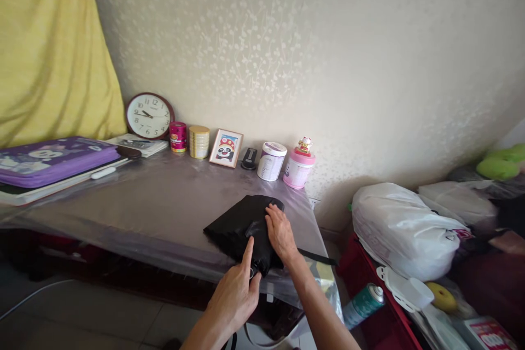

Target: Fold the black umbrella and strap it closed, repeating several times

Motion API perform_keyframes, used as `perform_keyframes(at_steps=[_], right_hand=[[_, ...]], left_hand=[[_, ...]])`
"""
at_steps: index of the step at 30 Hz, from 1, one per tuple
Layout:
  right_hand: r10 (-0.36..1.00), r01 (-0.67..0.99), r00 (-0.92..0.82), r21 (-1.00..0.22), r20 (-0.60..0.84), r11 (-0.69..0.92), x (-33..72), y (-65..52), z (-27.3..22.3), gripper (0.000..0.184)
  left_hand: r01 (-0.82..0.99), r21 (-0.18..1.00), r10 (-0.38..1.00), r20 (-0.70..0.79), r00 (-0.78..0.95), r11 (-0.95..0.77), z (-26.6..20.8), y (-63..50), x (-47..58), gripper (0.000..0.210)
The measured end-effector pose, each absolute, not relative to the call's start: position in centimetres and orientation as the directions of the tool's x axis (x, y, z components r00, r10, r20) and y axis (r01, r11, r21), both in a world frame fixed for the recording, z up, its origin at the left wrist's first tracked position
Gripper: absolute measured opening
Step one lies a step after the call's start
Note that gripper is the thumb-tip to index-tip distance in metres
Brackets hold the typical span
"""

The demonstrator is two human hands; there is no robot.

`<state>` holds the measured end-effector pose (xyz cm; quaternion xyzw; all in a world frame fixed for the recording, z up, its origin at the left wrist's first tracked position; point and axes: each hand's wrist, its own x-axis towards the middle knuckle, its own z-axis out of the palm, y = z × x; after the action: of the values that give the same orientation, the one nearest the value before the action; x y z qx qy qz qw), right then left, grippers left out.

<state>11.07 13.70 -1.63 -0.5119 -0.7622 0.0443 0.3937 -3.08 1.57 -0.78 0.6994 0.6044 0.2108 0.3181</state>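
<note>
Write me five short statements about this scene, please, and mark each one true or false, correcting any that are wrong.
1. The right hand rests on the black bundle. True.
2. The clock stands to the right of the picture frame. False: the clock is to the left of the picture frame.
3. The figurine sits on the pink tub. True.
4. The left hand holds the white tub. False: the left hand is at the near end of the black bundle, and the white tub stands on the table.
5. The curtain is yellow. True.
</note>
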Motion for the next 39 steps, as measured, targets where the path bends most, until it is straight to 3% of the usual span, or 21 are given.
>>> perform_keyframes(at_steps=[3, 5, 7, 11, 15, 19, 25, 33, 39], right_hand=[[0.781, 0.606, -0.374, -0.506, 0.5, 0.614, 9.6, 10.6, -0.8, 0.03], [0.763, 0.466, -0.484, -0.611, 0.429, 0.64, 9.5, 9.2, 0.1, 0.03], [0.807, 0.407, -0.386, -0.702, 0.447, 0.584, 10.3, 9.0, 0.7, 0.031], [0.856, 0.591, 0.063, -0.71, 0.513, 0.383, 13.3, 10.7, -0.7, 0.029], [0.899, 0.598, 0.096, -0.747, 0.428, 0.292, 14.2, 12.1, -3.7, 0.031], [0.882, 0.574, 0.104, -0.752, 0.46, 0.324, 13.3, 12.2, -4.7, 0.037], [0.943, 0.339, 0.213, -0.925, 0.255, 0.173, 13.4, 12.2, -3.8, 0.045], [0.947, 0.073, 0.273, -0.985, 0.168, 0.154, 13.2, 11.2, -1.9, 0.057], [0.946, -0.166, 0.323, -0.985, -0.019, 0.037, 14.1, 10.1, 0.0, 0.073]], left_hand=[[0.715, 0.698, 0.982, -0.109, 0.152, -0.033, -0.9, 1.6, -3.1, 0.067], [0.699, 0.715, 0.983, -0.116, 0.14, -0.015, -1.0, 1.5, -3.1, 0.066], [0.645, 0.764, 0.983, -0.11, 0.147, -0.011, -1.0, 1.4, -3.1, 0.066], [0.493, 0.869, 0.974, -0.154, 0.169, 0.052, -1.1, 1.5, -2.9, 0.069], [0.374, 0.919, 0.956, -0.212, 0.201, 0.126, -1.2, 1.5, -2.7, 0.074], [0.423, 0.906, 0.977, -0.116, 0.181, 0.029, -1.2, 1.4, -3.0, 0.071], [0.6, 0.768, 0.973, 0.142, 0.181, -0.224, -1.4, 0.9, -2.3, 0.061], [0.887, 0.402, 0.973, 0.125, 0.193, -0.228, 0.0, 0.3, 0.5, 0.062], [0.96, 0.154, 0.971, 0.082, 0.223, -0.233, 1.8, -0.7, 3.5, 0.076]])
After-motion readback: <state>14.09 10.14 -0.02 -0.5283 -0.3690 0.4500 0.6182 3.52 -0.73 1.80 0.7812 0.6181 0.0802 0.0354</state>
